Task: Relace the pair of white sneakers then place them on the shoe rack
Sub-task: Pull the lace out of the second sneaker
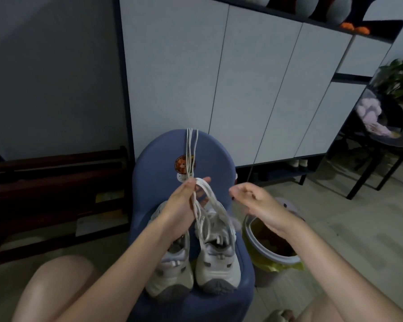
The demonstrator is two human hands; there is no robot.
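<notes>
One blue chair [154, 159] carrying two white sneakers [216, 259] side by side on its seat, toes toward the viewer; one lidless bin [272, 247] just right of it, one closed white cabinet [242, 77] behind. One bundle of white laces [191, 147], strand count unclear, draped over the chair back. Left hand [184, 205] pinches the laces and partly hides the left sneaker; right hand [258, 203] hovers apart, fingers loosely curled, holding nothing.

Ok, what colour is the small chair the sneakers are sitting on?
Blue, with a round orange sticker on its backrest; the chair shows in the head view.

2 white sneakers [193, 259] side by side on blue chair [158, 159]; white laces [190, 149] bunched above.
</notes>
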